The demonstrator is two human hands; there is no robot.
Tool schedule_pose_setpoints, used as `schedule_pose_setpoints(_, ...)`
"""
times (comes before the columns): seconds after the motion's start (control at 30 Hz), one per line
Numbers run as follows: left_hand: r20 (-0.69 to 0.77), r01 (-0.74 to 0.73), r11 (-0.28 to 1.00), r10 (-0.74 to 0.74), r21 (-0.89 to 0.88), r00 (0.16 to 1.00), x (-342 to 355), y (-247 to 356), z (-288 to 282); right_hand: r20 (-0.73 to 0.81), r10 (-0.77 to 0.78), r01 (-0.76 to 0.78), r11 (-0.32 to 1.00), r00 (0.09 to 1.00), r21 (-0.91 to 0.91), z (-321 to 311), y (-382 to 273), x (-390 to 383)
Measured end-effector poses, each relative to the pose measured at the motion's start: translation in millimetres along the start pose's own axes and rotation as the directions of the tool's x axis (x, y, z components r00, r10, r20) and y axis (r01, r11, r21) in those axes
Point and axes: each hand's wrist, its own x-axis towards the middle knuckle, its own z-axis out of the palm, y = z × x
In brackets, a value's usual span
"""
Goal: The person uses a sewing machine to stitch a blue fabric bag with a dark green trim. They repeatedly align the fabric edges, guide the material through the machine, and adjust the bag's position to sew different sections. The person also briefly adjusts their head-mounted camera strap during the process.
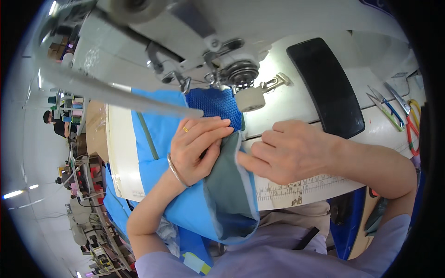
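Note:
A light blue fabric piece (185, 211) with a grey-green inner side (228, 185) and a pale edge lies folded over the sewing machine table's front. A dark blue mesh section (214, 103) of it runs up under the sewing machine head (238, 69). Pressing the fabric just below the mesh, my left hand (197, 143) has its fingers close together and its thumb tucked beside them; it wears a ring and a bangle. My right hand (289, 150) is closed, with curled fingers at the fabric's right edge; its fingertips are partly hidden. The needle area is hard to make out.
A black phone-like slab (327, 88) lies on the white table right of the machine. Beyond it are thread snips (385, 109) and red-and-yellow-handled scissors (410, 120). A measuring scale (306, 187) runs along the front edge. At far left, a person (58, 123) is near crowded shelving.

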Motion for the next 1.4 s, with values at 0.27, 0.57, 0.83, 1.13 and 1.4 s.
schedule_pose_setpoints(0.27,0.005,0.011,0.999,-0.012,0.036,1.000,2,3,0,0.035,0.072,-0.070,0.996,0.997,-0.047,3,-8,-2)
schedule_pose_setpoints(0.57,0.114,-0.263,0.919,0.239,0.295,0.964,2,4,4,0.213,0.024,0.000,0.994,0.977,-0.112,-7,-19,-3)
schedule_pose_setpoints(0.83,0.004,-0.232,0.948,0.237,0.216,0.972,1,2,8,0.186,0.007,0.012,0.995,0.983,-0.101,-3,-17,-3)
schedule_pose_setpoints(1.13,0.036,-0.178,0.980,0.175,0.089,0.984,-2,3,3,0.122,-0.019,0.025,0.999,0.992,-0.046,-3,-14,-1)
schedule_pose_setpoints(1.4,0.003,-0.250,0.962,0.251,0.113,0.968,-1,-2,7,0.090,0.020,-0.014,0.998,0.996,-0.060,1,-14,-1)
